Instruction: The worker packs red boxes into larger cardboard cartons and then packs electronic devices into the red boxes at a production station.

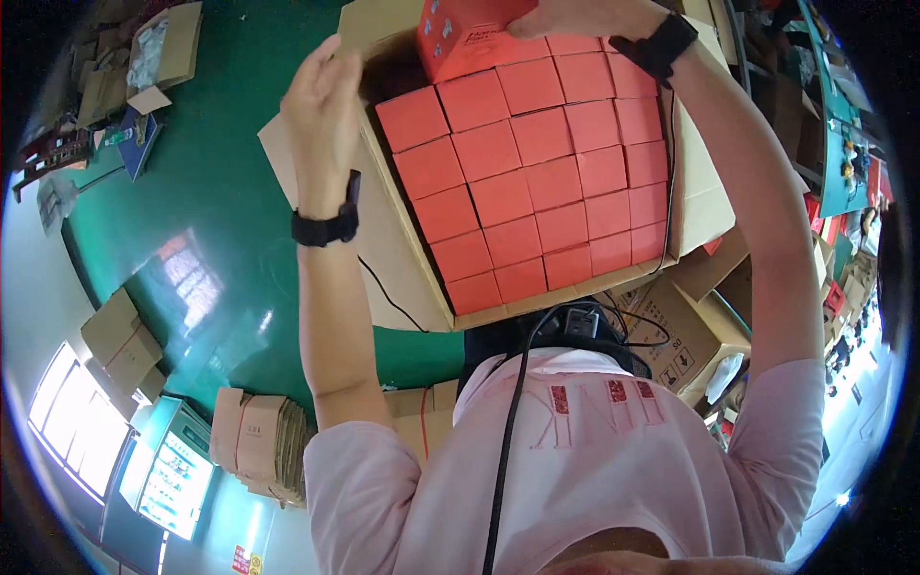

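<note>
A large cardboard carton [439, 309] stands in front of me with its flaps folded out. Rows of red boxes [532, 182] fill it, packed tightly side by side. At the carton's far left corner, one red box [465, 43] with printed sides sits tilted above the others, partly cut off by the picture's upper edge. My right hand [599, 17] grips this box at its right side; some of its fingers are out of sight. Over the carton's left flap, my left hand [324, 101] is raised, slightly blurred, with its fingers apart and nothing in it.
Tied stacks of flattened cardboard [257, 443] stand at the lower left on the green floor [225, 144]. Another carton [690, 331] lies close to my right side. An opened carton [177, 48] is at the far left. A black cable [513, 412] runs down over my shirt.
</note>
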Demonstrator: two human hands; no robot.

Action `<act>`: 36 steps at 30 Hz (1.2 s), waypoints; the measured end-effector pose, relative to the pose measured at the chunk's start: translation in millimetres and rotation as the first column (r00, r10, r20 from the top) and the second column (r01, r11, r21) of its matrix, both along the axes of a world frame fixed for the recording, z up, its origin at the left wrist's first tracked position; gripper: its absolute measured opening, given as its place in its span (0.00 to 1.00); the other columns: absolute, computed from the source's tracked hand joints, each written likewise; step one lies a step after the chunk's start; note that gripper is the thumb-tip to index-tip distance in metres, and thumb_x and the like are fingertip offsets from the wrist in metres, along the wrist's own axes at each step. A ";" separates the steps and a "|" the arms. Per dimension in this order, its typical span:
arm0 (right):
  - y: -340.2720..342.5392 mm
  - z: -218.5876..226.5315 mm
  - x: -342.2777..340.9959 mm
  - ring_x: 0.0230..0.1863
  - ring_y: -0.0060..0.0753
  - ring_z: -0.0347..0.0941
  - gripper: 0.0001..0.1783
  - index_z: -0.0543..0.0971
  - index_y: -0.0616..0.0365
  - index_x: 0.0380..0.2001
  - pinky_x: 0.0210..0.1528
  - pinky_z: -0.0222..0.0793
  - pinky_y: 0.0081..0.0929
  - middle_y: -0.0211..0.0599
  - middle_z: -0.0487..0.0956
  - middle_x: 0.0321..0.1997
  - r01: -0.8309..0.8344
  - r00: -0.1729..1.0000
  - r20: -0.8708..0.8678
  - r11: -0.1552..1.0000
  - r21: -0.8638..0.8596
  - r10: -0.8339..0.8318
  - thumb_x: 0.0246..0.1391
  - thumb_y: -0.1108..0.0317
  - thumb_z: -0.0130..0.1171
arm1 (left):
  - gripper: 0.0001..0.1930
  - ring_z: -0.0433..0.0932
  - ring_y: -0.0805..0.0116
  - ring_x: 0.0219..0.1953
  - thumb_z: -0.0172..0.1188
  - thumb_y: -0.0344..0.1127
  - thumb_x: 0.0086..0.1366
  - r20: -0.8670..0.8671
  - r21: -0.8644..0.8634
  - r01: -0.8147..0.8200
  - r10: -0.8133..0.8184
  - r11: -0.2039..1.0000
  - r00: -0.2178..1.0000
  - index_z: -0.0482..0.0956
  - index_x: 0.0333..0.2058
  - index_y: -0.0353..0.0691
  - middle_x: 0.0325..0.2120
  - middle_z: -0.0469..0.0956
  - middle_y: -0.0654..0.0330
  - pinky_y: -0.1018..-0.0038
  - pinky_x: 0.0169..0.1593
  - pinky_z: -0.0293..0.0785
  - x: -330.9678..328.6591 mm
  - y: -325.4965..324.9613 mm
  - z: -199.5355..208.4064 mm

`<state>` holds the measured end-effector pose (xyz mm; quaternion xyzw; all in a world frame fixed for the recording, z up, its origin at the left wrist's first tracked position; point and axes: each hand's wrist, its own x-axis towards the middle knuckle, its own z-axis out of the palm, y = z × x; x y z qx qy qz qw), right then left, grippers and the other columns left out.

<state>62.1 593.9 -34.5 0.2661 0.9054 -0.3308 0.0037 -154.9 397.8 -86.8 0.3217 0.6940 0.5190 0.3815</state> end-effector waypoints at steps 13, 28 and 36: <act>-26.5 90.4 8.8 0.71 0.53 0.57 0.67 0.51 0.59 0.72 0.67 0.59 0.47 0.58 0.60 0.71 0.106 0.981 -0.145 0.981 -0.160 -0.129 0.39 0.35 0.73 | 0.52 0.74 0.64 0.58 0.80 0.35 0.43 -0.197 0.201 0.350 -0.313 0.915 0.929 0.61 0.66 0.38 0.57 0.74 0.54 0.68 0.60 0.71 3.9 10.8 11.5; -31.2 18.6 -0.3 0.23 0.21 0.76 0.24 0.77 0.66 0.50 0.27 0.72 0.22 0.35 0.83 0.30 0.304 0.903 -0.169 0.867 -0.395 -0.395 0.58 0.58 0.66 | 0.44 0.75 0.51 0.57 0.73 0.41 0.54 -0.320 -0.172 0.345 -0.384 0.923 0.866 0.60 0.66 0.37 0.56 0.73 0.45 0.63 0.58 0.72 -11.4 -1.2 -38.8; -40.8 -44.2 9.2 0.27 0.27 0.74 0.25 0.77 0.65 0.48 0.29 0.70 0.31 0.34 0.80 0.28 0.464 0.762 -0.275 0.790 -0.400 -0.587 0.56 0.55 0.67 | 0.54 0.75 0.48 0.55 0.72 0.44 0.54 -0.644 -0.459 0.300 -0.546 0.836 0.535 0.45 0.64 0.15 0.48 0.76 0.37 0.61 0.64 0.66 27.2 -17.0 -72.0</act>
